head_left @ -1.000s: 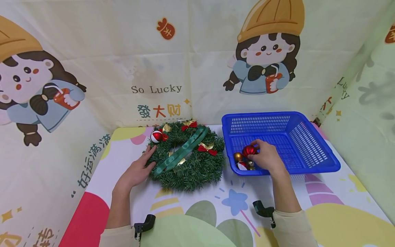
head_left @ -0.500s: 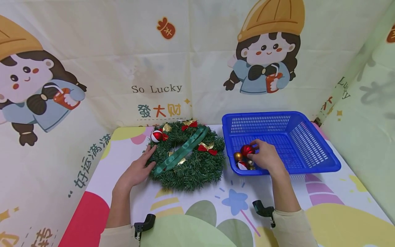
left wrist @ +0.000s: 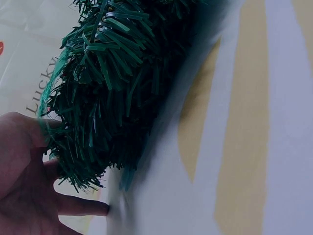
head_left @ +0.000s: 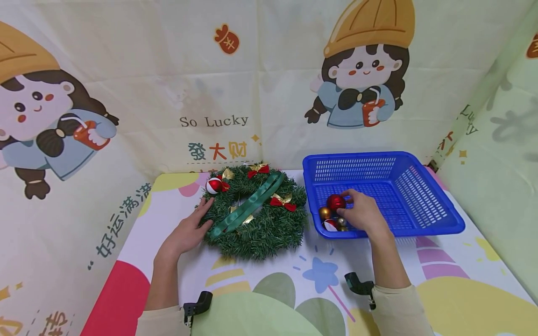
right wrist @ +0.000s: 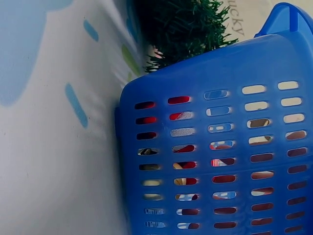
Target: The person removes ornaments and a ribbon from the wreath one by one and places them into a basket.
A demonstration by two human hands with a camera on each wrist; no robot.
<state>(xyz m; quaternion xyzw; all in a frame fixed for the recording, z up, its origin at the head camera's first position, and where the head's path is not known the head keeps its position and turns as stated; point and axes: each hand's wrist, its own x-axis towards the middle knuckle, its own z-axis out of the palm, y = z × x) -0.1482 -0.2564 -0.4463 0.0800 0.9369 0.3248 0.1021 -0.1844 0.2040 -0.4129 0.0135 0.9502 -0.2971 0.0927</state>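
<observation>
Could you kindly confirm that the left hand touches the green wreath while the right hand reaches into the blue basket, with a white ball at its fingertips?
Not quite: the head view shows that the ball at the fingertips of the right hand is red, not white. The left hand does touch the green wreath, and the right hand does reach into the blue basket.

The left hand (head_left: 185, 235) touches a round green wreath (head_left: 273, 233) lying flat, with red and gold bows (head_left: 283, 201). The right hand (head_left: 362, 212) pinches a shiny red Christmas ball (head_left: 335, 202) in a blue basket (head_left: 397, 205).
</observation>
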